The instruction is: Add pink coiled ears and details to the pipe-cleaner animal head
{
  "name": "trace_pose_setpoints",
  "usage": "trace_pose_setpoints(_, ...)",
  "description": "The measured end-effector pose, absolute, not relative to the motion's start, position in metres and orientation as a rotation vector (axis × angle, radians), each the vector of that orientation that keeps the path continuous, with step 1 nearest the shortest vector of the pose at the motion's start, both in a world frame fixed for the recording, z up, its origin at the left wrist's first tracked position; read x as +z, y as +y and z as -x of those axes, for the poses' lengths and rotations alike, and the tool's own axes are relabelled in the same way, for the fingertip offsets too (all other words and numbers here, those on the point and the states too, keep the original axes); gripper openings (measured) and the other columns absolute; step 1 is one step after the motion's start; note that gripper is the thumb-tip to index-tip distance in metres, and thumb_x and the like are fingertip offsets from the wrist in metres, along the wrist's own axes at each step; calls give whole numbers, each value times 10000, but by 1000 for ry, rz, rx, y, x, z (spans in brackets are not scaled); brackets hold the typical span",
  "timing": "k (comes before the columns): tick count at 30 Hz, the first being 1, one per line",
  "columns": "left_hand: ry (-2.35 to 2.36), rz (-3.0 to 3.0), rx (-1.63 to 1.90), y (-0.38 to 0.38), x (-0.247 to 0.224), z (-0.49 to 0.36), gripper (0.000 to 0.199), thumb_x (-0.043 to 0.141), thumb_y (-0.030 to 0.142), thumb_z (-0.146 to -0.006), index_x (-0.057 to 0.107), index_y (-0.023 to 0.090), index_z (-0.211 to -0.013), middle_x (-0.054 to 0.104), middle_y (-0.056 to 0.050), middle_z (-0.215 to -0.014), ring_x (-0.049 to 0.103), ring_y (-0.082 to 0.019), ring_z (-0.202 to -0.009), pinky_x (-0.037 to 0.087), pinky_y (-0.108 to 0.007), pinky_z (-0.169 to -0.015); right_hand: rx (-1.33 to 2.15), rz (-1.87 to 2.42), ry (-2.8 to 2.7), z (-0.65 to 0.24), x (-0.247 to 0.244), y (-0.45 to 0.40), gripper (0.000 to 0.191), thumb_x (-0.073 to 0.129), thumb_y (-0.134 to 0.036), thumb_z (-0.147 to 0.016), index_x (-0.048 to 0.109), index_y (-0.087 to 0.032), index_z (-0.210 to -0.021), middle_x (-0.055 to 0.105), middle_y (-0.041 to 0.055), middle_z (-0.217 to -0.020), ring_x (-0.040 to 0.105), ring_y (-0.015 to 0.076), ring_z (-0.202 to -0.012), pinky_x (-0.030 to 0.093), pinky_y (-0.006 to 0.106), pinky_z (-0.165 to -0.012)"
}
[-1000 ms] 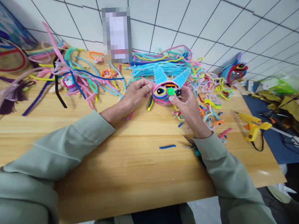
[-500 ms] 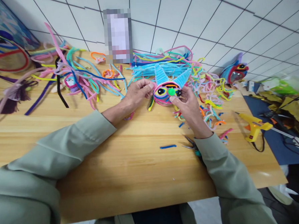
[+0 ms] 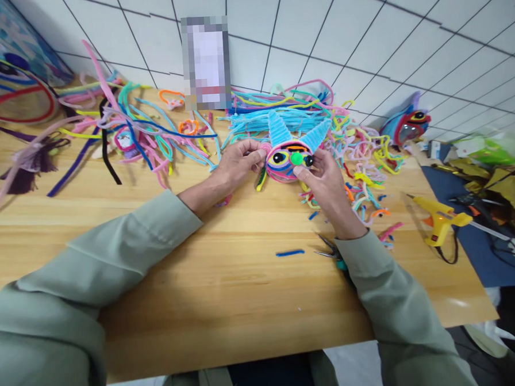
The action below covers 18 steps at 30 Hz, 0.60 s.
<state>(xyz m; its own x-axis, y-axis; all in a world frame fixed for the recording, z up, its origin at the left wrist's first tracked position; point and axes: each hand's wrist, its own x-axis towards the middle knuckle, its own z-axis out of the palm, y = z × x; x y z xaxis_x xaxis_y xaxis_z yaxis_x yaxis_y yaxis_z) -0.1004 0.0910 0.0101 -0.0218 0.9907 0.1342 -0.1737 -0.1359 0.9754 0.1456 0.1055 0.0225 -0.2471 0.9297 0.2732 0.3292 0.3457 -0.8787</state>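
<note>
Between my hands is a pipe-cleaner animal face point(image 3: 282, 167) with two tall light-blue ears, black eyes ringed in yellow, a round green nose and a pink rim. My right hand point(image 3: 321, 175) grips its right side, thumb on the front below the nose. At the left edge, my left hand point(image 3: 241, 162) pinches the pink rim with thumb and forefinger. A short yellow and dark-green piece point(image 3: 261, 180) hangs just under the left fingers. Pliers point(image 3: 332, 251) lie partly under my right sleeve. A short blue pipe-cleaner piece point(image 3: 290, 253) rests left of them.
Loose pipe cleaners point(image 3: 146, 129) spread over the left of the wooden table point(image 3: 203, 311). A light-blue bundle point(image 3: 254, 122) and curly scraps point(image 3: 358, 141) lie behind my hands. A yellow glue gun point(image 3: 440, 218) is at right. A finished blue-red face point(image 3: 407, 122) leans against the tiled wall.
The whole view has shifted very slightly. Both hands keep the same hold on the animal face, and nothing was taken up or let go.
</note>
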Motion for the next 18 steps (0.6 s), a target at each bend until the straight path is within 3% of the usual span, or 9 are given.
trace_pose_setpoints(10, 988, -1128, 1436, 90, 5, 100, 241, 950, 351, -863, 764, 197, -866, 724, -23, -791, 619, -140, -658, 526, -280, -624, 923, 1126, -1723, -143, 24, 103, 669, 893, -728, -791, 654, -283, -1231, 774, 104, -1284, 737, 350, -1263, 624, 597, -1133)
trace_pose_setpoints(18, 993, -1137, 1424, 92, 4, 98, 264, 921, 349, -886, 726, 203, -785, 688, -15, -700, 603, -147, -612, 499, -291, -594, 908, 1122, -1737, -145, 23, 105, 660, 893, -725, -796, 656, -297, -1239, 774, 99, -1297, 736, 347, -1267, 626, 587, -1131)
